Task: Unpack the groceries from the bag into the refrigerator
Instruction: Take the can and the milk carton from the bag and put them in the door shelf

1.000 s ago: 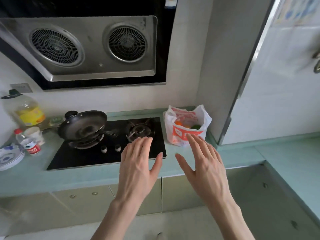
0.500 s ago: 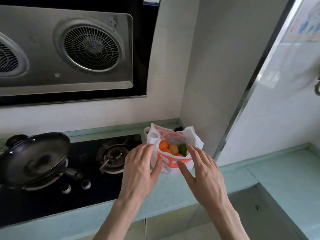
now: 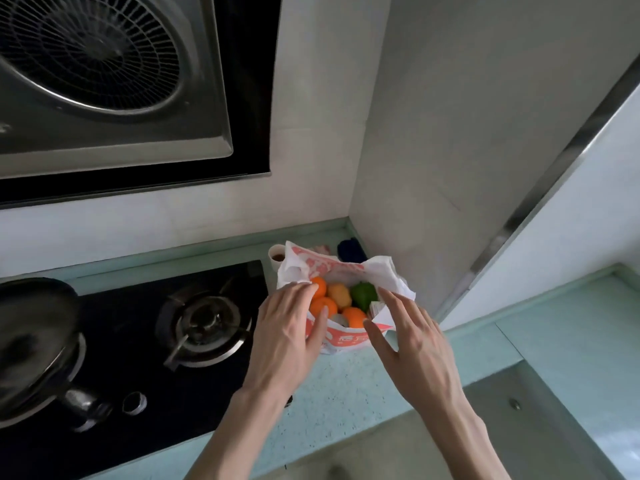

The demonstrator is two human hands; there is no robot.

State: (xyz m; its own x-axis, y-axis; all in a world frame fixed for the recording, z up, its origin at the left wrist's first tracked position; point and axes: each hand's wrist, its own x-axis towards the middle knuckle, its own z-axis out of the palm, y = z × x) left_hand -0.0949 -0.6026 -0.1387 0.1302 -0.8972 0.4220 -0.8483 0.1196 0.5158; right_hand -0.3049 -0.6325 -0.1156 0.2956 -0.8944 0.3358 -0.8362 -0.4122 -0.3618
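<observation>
Three oranges [image 3: 323, 304] show in the open mouth of the bag [image 3: 349, 342], with a yellowish fruit [image 3: 340, 294] and something green [image 3: 363, 294] beside them; from our head view the bag is white plastic with orange-red print, crumpled at the rim, and it stands on the pale green counter [image 3: 346, 386] in the corner, just right of the stove [image 3: 138, 341] and near the refrigerator [image 3: 561, 216], whose white side and metal edge rise at the right. Our left hand [image 3: 287, 334] lies with fingers nearly straight against the bag's left rim, thumb on the front of the plastic, fingertips touching an orange. Our right hand [image 3: 412, 344] is spread wide, fingers straight, resting on the bag's right rim, with nothing gripped. Behind the bag sit a small cup [image 3: 277, 257] and a dark blue thing [image 3: 351, 250]. A black pan [image 3: 31, 337] rests on the stove's left burner under the hood [image 3: 104, 81].
</observation>
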